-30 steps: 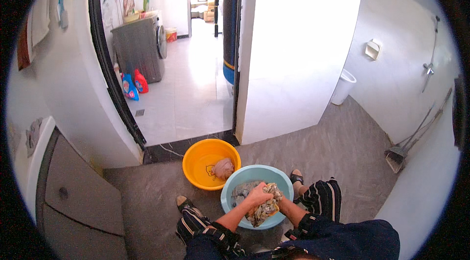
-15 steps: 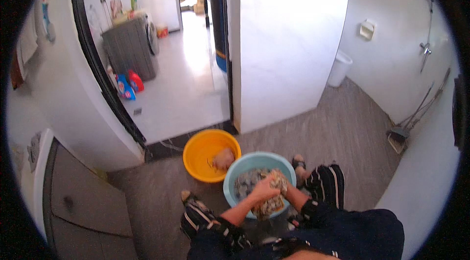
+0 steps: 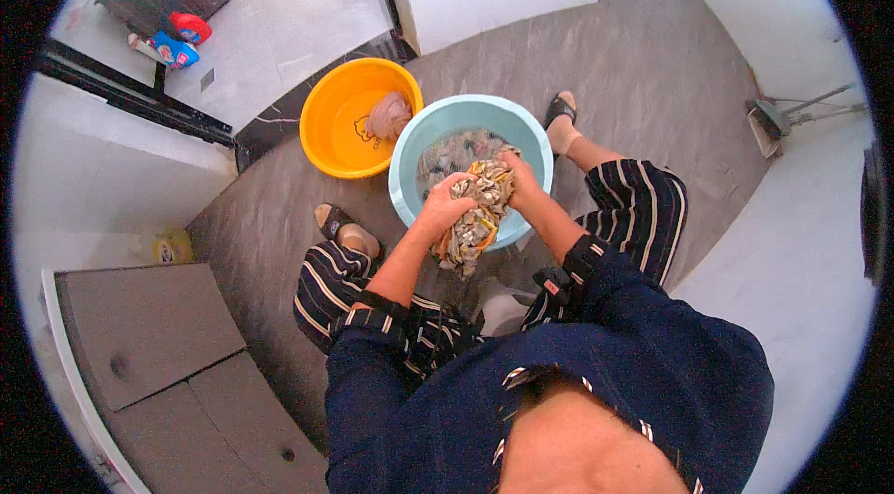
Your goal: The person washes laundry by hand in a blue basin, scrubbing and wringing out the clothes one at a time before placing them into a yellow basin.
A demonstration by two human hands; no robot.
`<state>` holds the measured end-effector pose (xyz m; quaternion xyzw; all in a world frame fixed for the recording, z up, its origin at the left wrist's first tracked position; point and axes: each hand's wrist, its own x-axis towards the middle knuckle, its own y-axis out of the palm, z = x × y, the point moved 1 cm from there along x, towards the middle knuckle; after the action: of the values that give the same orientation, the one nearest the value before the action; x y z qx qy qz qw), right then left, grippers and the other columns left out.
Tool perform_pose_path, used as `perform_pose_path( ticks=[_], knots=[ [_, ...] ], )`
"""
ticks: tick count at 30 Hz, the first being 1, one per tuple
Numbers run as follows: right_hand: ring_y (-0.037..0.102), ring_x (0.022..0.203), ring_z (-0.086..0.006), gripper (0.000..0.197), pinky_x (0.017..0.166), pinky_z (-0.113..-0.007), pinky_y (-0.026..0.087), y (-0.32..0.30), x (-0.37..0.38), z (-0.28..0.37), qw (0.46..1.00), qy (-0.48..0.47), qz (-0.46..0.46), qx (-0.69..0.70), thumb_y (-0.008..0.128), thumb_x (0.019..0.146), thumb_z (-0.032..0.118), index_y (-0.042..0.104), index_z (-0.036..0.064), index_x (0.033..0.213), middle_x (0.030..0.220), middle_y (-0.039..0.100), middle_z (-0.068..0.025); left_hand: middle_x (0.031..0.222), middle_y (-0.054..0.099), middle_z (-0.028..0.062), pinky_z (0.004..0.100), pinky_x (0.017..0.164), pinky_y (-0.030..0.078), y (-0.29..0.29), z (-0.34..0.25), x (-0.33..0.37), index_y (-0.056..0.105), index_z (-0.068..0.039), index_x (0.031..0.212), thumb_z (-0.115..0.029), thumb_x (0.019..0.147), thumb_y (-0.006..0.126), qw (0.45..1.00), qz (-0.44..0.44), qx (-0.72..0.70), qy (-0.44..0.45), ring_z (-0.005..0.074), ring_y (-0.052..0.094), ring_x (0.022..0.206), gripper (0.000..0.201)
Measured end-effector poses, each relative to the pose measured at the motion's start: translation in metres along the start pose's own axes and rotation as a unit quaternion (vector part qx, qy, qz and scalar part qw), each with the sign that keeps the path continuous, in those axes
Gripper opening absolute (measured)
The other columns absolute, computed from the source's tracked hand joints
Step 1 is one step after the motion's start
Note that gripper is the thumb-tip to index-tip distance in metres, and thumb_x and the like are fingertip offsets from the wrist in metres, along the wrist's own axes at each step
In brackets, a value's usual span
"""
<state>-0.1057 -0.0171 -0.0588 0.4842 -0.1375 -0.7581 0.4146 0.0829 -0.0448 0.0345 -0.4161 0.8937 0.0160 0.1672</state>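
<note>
A bunched, wet-looking patterned cloth (image 3: 480,205) in beige, grey and orange is gripped between my two hands, over the near side of a light blue basin (image 3: 403,179). My left hand (image 3: 449,203) is closed on its left side, and my right hand (image 3: 521,179) is closed on its upper right part. One end of the cloth hangs over the basin's near rim. Inside the basin lies more grey patterned fabric (image 3: 456,151), partly hidden by the bundle. An orange basin (image 3: 323,121) stands at the far left of the blue one, with a pinkish cloth (image 3: 389,114) in it.
My sandalled feet are on either side of the blue basin on the grey floor (image 3: 643,56). A grey cabinet (image 3: 149,326) stands at the left. Detergent bottles (image 3: 175,51) sit beyond the doorway sill. A broom and dustpan (image 3: 767,126) lean by the right wall.
The view has tipped further down, so the basins appear higher. My hands have shifted apart along the cloth, and both still hold it.
</note>
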Motion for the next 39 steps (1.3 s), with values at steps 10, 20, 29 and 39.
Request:
perform_pose_path(
  ticks=[10, 20, 29, 39],
  knots=[
    [0.062, 0.08, -0.0305, 0.031, 0.071, -0.04, 0.049, -0.024, 0.027, 0.055, 0.805, -0.257, -0.271, -0.461, 0.062, 0.076, 0.018, 0.055, 0.0057, 0.104, 0.091, 0.062, -0.0121, 0.091, 0.065, 0.0107, 0.0335, 0.068, 0.05, -0.033, 0.115, 0.051, 0.059, -0.011, 0.109, -0.005, 0.072, 0.065, 0.971, -0.199, 0.069, -0.111, 0.0233, 0.062, 0.078, 0.037],
    [0.016, 0.137, -0.0328, 0.074, 0.095, -0.066, 0.025, -0.049, 0.091, -0.069, 0.367, -0.216, 0.048, -0.904, 0.07, 0.071, 0.031, 0.037, 0.0148, 0.135, 0.144, 0.027, -0.0162, 0.141, 0.028, 0.0206, 0.0636, 0.092, 0.033, 0.04, 0.194, 0.104, 0.031, -0.017, 0.138, -0.024, 0.073, 0.07, 0.851, -0.082, 0.484, -0.187, 0.038, 0.027, 0.131, 0.076],
    [0.038, 0.121, -0.0388, 0.055, 0.097, -0.052, 0.034, -0.131, 0.159, -0.123, 0.509, -0.129, 0.206, -0.826, 0.054, 0.082, 0.025, 0.04, 0.0033, 0.131, 0.138, 0.034, -0.0193, 0.13, 0.045, 0.0133, 0.0626, 0.101, 0.02, 0.03, 0.249, 0.145, 0.04, -0.019, 0.134, -0.025, 0.083, 0.056, 0.807, 0.038, 0.564, -0.168, 0.0349, 0.033, 0.127, 0.053],
    [0.044, 0.117, -0.0361, 0.061, 0.099, -0.057, 0.029, -0.072, 0.131, -0.08, 0.473, 0.01, 0.132, -0.871, 0.063, 0.074, 0.031, 0.043, 0.009, 0.128, 0.129, 0.043, -0.0206, 0.108, 0.06, 0.0153, 0.0447, 0.088, 0.043, -0.002, 0.223, 0.141, 0.061, -0.012, 0.105, -0.011, 0.079, 0.057, 0.857, 0.065, 0.49, -0.147, 0.0367, 0.053, 0.105, 0.027]
  ],
)
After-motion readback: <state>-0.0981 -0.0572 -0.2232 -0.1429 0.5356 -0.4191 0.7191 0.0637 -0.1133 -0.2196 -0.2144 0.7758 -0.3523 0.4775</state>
